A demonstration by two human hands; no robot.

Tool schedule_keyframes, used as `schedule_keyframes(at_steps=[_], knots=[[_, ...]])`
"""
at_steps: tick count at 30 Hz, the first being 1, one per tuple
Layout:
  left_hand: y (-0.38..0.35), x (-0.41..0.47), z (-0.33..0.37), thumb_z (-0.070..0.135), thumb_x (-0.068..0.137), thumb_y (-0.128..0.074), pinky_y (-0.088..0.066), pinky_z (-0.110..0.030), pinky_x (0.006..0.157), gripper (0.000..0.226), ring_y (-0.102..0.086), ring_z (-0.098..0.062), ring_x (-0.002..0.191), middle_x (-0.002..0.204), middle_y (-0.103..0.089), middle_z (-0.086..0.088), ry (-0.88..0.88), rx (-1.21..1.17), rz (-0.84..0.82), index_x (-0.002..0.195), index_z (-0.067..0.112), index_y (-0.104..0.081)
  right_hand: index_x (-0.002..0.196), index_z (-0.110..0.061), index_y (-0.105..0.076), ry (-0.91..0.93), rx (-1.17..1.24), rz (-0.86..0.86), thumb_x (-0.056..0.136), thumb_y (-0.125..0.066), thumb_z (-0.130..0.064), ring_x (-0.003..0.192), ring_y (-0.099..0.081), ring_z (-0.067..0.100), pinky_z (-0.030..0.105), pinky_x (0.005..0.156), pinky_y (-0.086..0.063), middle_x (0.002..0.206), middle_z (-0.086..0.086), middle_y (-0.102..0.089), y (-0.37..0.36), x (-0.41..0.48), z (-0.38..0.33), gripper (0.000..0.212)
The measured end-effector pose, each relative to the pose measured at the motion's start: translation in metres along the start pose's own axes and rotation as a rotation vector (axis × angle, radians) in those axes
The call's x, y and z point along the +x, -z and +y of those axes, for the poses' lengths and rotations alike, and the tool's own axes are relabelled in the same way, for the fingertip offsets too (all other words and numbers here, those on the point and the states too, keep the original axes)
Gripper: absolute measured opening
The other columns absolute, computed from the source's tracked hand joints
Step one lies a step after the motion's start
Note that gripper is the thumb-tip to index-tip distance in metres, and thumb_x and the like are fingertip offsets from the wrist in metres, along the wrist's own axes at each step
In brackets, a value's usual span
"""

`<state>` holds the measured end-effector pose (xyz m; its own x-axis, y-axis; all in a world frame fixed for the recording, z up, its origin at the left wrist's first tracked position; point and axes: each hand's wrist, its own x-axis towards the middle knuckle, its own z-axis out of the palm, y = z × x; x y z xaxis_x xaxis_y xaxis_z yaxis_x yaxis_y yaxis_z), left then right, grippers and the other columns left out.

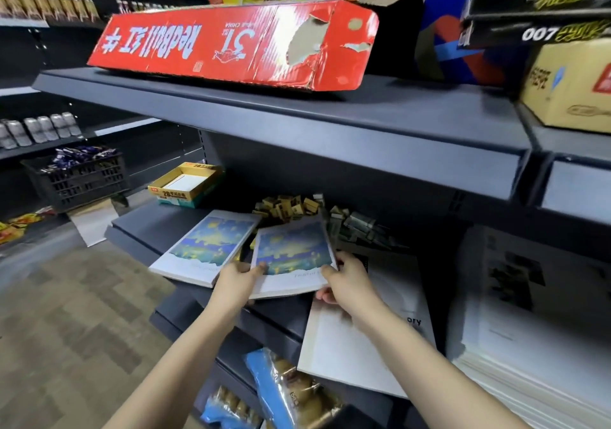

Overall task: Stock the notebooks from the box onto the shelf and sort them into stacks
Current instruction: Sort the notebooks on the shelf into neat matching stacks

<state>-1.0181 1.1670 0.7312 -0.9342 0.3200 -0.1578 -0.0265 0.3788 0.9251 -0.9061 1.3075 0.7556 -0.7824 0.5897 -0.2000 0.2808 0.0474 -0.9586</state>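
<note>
Both hands are gripping one white-bordered notebook with a blue-and-yellow painted cover [292, 258] over the dark grey metal shelf [185, 220], the left hand [236, 281] pinching its near-left corner and the right hand [347, 280] clasping its near-right edge. A matching notebook [206, 247] is lying just left of the left hand; a plain white notebook [357, 346] is sitting beneath the right wrist.

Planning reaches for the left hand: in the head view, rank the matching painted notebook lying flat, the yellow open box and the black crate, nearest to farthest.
1. Painted notebook, just up-left of the left hand.
2. Yellow open box, farther back on the shelf.
3. Black crate, far left.
</note>
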Motion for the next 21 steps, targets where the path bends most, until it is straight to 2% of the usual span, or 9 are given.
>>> schedule_keyframes(at_steps=[3,5,7,11,14,16,18,19,21], knots=[[-0.006,-0.022,0.005,0.025,0.09,-0.061,-0.045,-0.025,0.052,0.02,-0.059,-0.018,0.061,0.077,-0.064,-0.007,0.012,-0.177,-0.102,0.097,0.007,-0.057,0.109,-0.019,-0.044,0.053,0.03,0.006,0.098,-0.04,-0.007,0.05,-0.057,0.013,0.017,0.041,-0.048,0.088,0.004,-0.059,0.022,-0.024,-0.003,0.017],[-0.013,-0.034,0.011,0.018,0.089,-0.062,-0.053,-0.041,0.068,0.023,-0.067,-0.029,0.078,0.097,-0.068,-0.015,0.006,-0.265,-0.155,0.106,0.004,-0.052,0.11,-0.019,-0.044,0.097,0.022,0.022,0.098,-0.042,-0.006,0.052,-0.059,0.016,0.02,0.042,-0.05,0.093,0.003,-0.058,0.035,-0.04,-0.004,0.018],[-0.02,-0.051,0.023,0.013,0.09,-0.06,-0.051,-0.051,0.08,0.024,-0.067,-0.033,0.086,0.104,-0.067,-0.017,-0.033,-0.308,-0.19,0.11,0.006,-0.049,0.11,-0.021,-0.041,0.124,0.018,0.033,0.098,-0.042,-0.006,0.057,-0.061,0.02,0.023,0.045,-0.053,0.1,0.003,-0.057,0.051,-0.059,-0.005,0.019],[-0.041,-0.09,0.045,0.016,0.089,-0.061,-0.051,-0.05,0.087,0.027,-0.068,-0.028,0.092,0.105,-0.069,-0.01,-0.14,-0.3,-0.303,0.112,0.016,-0.047,0.114,-0.017,-0.042,0.148,0.007,0.077,0.098,-0.041,-0.007,0.055,-0.063,0.026,0.026,0.047,-0.055,0.11,0.007,-0.059,0.093,-0.1,-0.001,0.019],[-0.065,-0.122,0.058,0.022,0.09,-0.061,-0.05,-0.049,0.088,0.022,-0.067,-0.026,0.094,0.101,-0.07,-0.007,-0.209,-0.281,-0.405,0.108,0.022,-0.048,0.111,-0.015,-0.044,0.152,0.015,0.136,0.099,-0.039,-0.005,0.047,-0.062,0.022,0.024,0.042,-0.05,0.1,0.013,-0.063,0.129,-0.135,0.006,0.017],[-0.085,-0.145,0.069,0.023,0.091,-0.059,-0.054,-0.047,0.075,0.026,-0.067,-0.028,0.089,0.1,-0.069,-0.009,-0.228,-0.271,-0.471,0.113,0.017,-0.047,0.111,-0.013,-0.045,0.15,0.041,0.176,0.099,-0.039,-0.004,0.044,-0.06,0.019,0.023,0.04,-0.047,0.091,0.013,-0.064,0.153,-0.158,0.011,0.016],[-0.106,-0.167,0.079,0.017,0.094,-0.053,-0.049,-0.034,0.046,0.02,-0.067,-0.033,0.067,0.089,-0.071,-0.013,-0.226,-0.316,-0.544,0.112,0.014,-0.045,0.11,-0.012,-0.044,0.143,0.061,0.223,0.099,-0.039,-0.004,0.043,-0.059,0.019,0.024,0.04,-0.047,0.093,0.008,-0.063,0.178,-0.179,0.016,0.014],[-0.114,-0.178,0.084,0.015,0.095,-0.051,-0.043,-0.028,0.038,0.016,-0.065,-0.034,0.056,0.082,-0.072,-0.013,-0.226,-0.329,-0.574,0.109,0.015,-0.044,0.109,-0.011,-0.044,0.134,0.063,0.248,0.099,-0.039,-0.004,0.043,-0.058,0.019,0.024,0.04,-0.048,0.096,0.008,-0.061,0.188,-0.187,0.02,0.014],[-0.134,-0.2,0.093,0.013,0.096,-0.048,-0.036,-0.022,0.034,0.014,-0.062,-0.03,0.046,0.077,-0.072,-0.012,-0.254,-0.321,-0.642,0.109,0.016,-0.043,0.11,-0.007,-0.046,0.121,0.05,0.313,0.099,-0.039,-0.005,0.045,-0.059,0.019,0.024,0.042,-0.048,0.104,0.015,-0.059,0.213,-0.201,0.03,0.013]])
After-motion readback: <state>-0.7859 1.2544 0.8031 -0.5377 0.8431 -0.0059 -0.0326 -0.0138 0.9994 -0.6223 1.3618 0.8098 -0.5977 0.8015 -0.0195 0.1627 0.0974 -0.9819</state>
